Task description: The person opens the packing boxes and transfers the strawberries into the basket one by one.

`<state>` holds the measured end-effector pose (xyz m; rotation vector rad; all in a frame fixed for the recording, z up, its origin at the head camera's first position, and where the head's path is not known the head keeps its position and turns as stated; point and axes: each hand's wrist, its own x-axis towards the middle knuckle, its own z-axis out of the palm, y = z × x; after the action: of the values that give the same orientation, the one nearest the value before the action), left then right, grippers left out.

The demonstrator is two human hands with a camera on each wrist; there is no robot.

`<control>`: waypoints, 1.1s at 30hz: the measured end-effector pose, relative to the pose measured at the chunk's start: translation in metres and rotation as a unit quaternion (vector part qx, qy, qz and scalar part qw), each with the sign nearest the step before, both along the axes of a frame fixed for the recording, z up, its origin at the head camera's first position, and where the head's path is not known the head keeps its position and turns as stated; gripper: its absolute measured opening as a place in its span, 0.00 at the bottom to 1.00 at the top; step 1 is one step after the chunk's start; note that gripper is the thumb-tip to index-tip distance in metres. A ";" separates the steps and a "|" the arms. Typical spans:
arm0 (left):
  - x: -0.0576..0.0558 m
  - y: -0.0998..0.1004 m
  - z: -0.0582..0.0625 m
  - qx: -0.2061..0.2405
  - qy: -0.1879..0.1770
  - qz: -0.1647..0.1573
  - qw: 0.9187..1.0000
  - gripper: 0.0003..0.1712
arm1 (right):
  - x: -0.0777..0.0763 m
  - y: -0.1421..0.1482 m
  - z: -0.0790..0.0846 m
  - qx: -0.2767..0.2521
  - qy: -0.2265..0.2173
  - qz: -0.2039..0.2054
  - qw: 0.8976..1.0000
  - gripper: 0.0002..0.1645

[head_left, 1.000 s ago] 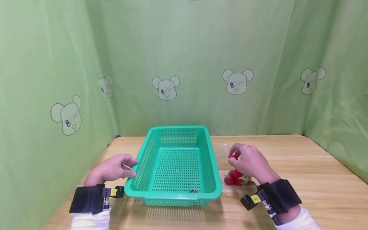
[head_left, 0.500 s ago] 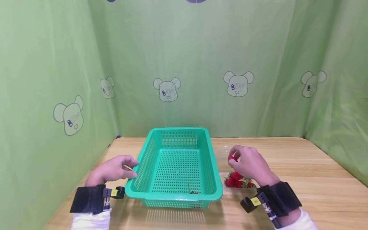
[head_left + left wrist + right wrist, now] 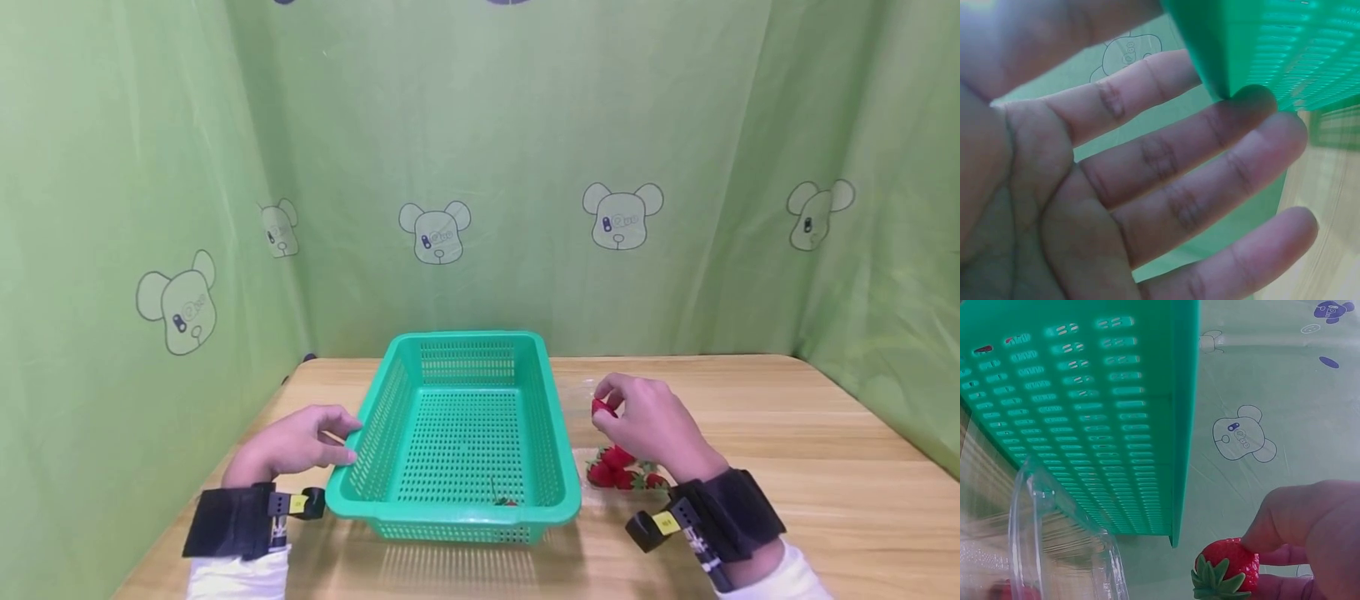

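My left hand holds the left rim of a green plastic basket. In the left wrist view its fingers reach under the rim on the outer side, nearly straight. To the right of the basket, my right hand pinches a red strawberry between thumb and fingers, raised above a clear plastic box. The strawberry's green leaves face the right wrist camera. Several more strawberries lie in the box below the hand. Inside the basket, near its front wall, a strawberry with a stem is partly hidden.
The clear plastic box stands close beside the basket's right wall, its raised part behind the strawberries. All of it rests on a wooden table. Green curtains with bear-head prints enclose the back and sides.
My right hand has shifted slightly left toward the basket with the strawberry still pinched. The left hand and the basket have stayed in place.
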<state>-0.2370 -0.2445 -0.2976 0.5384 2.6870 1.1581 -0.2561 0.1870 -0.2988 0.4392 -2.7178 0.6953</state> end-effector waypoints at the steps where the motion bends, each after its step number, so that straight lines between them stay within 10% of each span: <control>1: 0.000 0.000 0.000 0.002 -0.001 -0.001 1.000 0.22 | 0.000 0.000 0.000 0.004 0.006 0.000 1.000 0.10; 33: 0.000 0.000 0.000 0.006 0.002 -0.014 1.000 0.19 | 0.003 -0.015 0.006 -0.012 0.016 0.010 1.000 0.10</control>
<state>-0.2368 -0.2444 -0.2974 0.5793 2.6692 1.1670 -0.2530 0.1718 -0.2932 0.4691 -2.6766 0.7201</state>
